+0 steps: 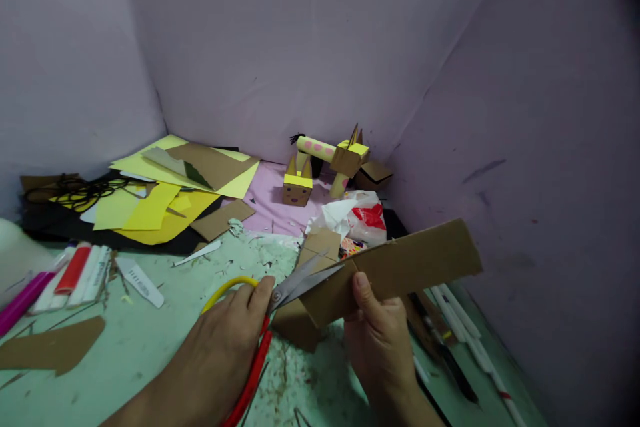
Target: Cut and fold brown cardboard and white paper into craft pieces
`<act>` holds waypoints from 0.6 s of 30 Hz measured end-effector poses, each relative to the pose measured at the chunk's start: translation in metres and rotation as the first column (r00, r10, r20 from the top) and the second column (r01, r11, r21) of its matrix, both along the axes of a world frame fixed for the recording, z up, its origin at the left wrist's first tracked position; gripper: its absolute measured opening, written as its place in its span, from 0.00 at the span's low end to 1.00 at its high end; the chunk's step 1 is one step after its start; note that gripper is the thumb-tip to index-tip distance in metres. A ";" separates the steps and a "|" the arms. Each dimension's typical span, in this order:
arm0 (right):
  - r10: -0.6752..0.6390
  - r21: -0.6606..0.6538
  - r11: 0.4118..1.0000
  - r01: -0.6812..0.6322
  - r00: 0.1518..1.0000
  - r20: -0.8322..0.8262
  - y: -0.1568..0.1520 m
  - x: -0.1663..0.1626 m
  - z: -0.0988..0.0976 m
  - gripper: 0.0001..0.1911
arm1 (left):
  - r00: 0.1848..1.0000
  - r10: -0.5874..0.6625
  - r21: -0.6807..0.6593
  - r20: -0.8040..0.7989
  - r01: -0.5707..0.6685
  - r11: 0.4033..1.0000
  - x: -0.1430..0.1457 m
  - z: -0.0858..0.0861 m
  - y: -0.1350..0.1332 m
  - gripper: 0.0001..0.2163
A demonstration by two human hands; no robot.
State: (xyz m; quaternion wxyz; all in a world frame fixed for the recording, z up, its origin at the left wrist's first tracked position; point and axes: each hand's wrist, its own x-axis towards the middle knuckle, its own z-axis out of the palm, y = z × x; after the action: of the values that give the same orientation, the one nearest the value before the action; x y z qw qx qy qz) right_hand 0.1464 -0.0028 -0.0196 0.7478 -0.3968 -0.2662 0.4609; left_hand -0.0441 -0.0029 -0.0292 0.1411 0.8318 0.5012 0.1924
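Note:
My left hand (227, 330) is closed on a pair of scissors (290, 290) with one yellow and one red handle. Their blades are parted and reach over the left end of a brown cardboard strip (420, 259). That strip is gripped by my right hand (377, 333), with the thumb pressed on its face and the other fingers hidden behind. The strip slants up to the right, held above the table. Below and behind it lie more cardboard pieces (296, 325), partly covered by the scissors and the strip.
At the back stand a cardboard animal head (297, 190) and a yellow animal figure (320, 149). Coloured paper sheets (155, 213) pile up at back left. Markers (90, 273) and a cardboard scrap (55, 345) lie left; a craft knife (450, 360) and white pens (473, 340) lie right. Walls enclose the table.

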 end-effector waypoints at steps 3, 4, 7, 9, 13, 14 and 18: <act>0.018 0.006 1.000 -0.017 1.000 -0.017 -0.001 -0.001 0.001 0.18 | 0.995 -0.006 0.048 -0.098 0.011 0.999 0.000 -0.005 0.000 0.28; 0.022 0.011 1.000 -0.022 0.999 -0.029 -0.001 -0.001 0.001 0.18 | 0.993 -0.006 0.065 -0.114 0.013 0.998 0.000 -0.006 0.000 0.28; 0.031 0.024 0.999 -0.029 0.996 -0.079 -0.001 -0.001 0.001 0.15 | 0.990 -0.009 0.097 -0.141 0.023 0.995 0.000 -0.008 0.000 0.29; 0.032 0.028 0.999 -0.029 0.994 -0.106 -0.001 -0.002 0.001 0.12 | 0.989 0.001 0.114 -0.151 0.017 0.993 0.000 -0.009 0.000 0.29; 0.036 0.025 0.999 -0.033 0.992 -0.118 -0.001 -0.004 0.002 0.12 | 0.990 -0.002 0.120 -0.141 0.019 0.993 0.000 -0.011 0.001 0.27; 0.030 0.023 0.999 -0.027 0.992 -0.121 -0.001 -0.004 0.002 0.12 | 0.990 -0.008 0.112 -0.139 0.024 0.993 0.001 -0.011 0.001 0.27; -0.006 0.019 1.000 0.009 0.992 -0.128 -0.001 -0.005 0.004 0.15 | 0.991 0.019 0.088 -0.132 -0.008 0.996 0.003 -0.006 0.001 0.27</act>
State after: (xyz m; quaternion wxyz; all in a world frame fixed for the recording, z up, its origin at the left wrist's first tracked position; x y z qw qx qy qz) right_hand 0.1416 -0.0034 -0.0154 0.7688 -0.3602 -0.2207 0.4800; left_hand -0.0413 -0.0017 -0.0355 0.0698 0.8447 0.5062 0.1595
